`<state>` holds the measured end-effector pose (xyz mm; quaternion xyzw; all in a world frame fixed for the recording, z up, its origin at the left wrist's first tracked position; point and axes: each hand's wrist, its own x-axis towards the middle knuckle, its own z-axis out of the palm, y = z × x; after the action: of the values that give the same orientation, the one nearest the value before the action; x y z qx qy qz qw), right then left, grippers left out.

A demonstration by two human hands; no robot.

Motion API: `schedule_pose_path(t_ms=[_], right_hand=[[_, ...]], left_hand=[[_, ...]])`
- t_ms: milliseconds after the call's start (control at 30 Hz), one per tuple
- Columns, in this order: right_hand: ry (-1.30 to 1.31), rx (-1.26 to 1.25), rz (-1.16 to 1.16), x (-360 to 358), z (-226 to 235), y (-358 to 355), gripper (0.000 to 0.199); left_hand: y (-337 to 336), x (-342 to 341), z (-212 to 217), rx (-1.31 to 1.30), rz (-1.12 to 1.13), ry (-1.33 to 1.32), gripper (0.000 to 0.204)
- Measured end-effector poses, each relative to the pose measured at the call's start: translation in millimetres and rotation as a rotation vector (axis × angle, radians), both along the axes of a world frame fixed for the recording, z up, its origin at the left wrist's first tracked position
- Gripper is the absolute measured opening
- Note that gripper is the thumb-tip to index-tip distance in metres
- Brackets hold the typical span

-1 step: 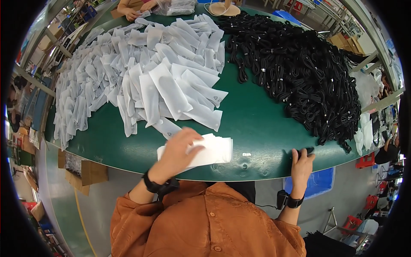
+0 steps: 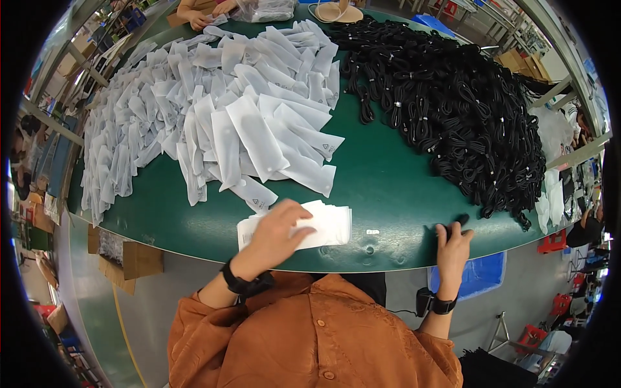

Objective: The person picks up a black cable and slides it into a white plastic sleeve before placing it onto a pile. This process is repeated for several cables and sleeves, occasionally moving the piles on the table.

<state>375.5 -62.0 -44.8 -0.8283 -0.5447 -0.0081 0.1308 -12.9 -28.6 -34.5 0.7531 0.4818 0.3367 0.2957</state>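
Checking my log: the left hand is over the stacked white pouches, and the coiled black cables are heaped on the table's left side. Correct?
No: the head view shows the coiled black cables heaped on the right side of the table. The left hand is over the stacked white pouches.

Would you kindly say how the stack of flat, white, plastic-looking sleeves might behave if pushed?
The stack of flat, white, plastic-looking sleeves may slide apart, since its edges are uneven. Thin layers suggest floppiness. Lying flat, it probably won't tip.

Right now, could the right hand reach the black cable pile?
Probably yes: the black cable pile lies close, across green tabletop from the right hand, though that hand seems to hold something black.
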Motion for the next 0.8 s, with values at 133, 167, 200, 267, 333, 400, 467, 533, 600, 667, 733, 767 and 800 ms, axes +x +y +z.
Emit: schedule_pose_path(t_ms=[133,167,200,267,333,400,467,533,600,667,733,767,800], right_hand=[[0.175,0.175,0.355,-42.7,0.5,8.2,0.026],[0.179,0.18,0.355,-53.3,-1.4,12.6,0.026],[0.31,0.191,0.454,-63.6,-2.9,17.4,0.028],[0.444,0.203,0.552,-85.6,-1.8,22.5,0.031],[0.714,0.176,0.758,-104.3,7.3,22.4,0.031],[0.731,0.166,0.83,-115.1,15.5,21.0,0.031],[0.756,0.138,0.978,-120.0,20.5,20.6,0.033],[0.732,0.134,1.007,-120.5,19.2,18.6,0.034],[0.686,0.128,1.058,-120.5,16.8,16.0,0.035],[0.676,0.134,1.044,-120.5,16.2,16.3,0.038],[0.657,0.153,1.016,-120.2,15.8,16.5,0.042],[0.655,0.152,1.016,-120.4,14.8,16.0,0.042],[0.616,0.156,1.021,-120.9,13.2,14.7,0.045]], left_hand=[[-6.9,24.2,-25.8,0.199,0.035,0.132,0.017],[-6.5,25.4,-29.2,0.295,0.059,0.187,0.016],[-6.4,25.6,-32.3,0.299,0.059,0.192,0.016],[-6.9,23.7,-38.7,0.241,0.071,0.161,0.016],[-8.5,21.3,-37.2,0.213,0.073,0.148,0.016],[-11.2,19.5,-29.4,-0.041,0.122,0.009,0.016],[-11.9,19.5,-28.3,-0.167,0.147,-0.063,0.016],[-11.8,20.3,-29.1,-0.175,0.177,-0.083,0.014],[-11.6,22.5,-29.0,-0.181,0.193,-0.094,0.013],[-9.8,28.5,-24.0,0.105,0.152,0.053,0.013],[-9.0,30.1,-24.1,0.249,0.13,0.125,0.013],[-8.6,30.0,-28.2,0.242,0.131,0.139,0.013],[-8.4,29.8,-32.4,0.236,0.132,0.153,0.014]])
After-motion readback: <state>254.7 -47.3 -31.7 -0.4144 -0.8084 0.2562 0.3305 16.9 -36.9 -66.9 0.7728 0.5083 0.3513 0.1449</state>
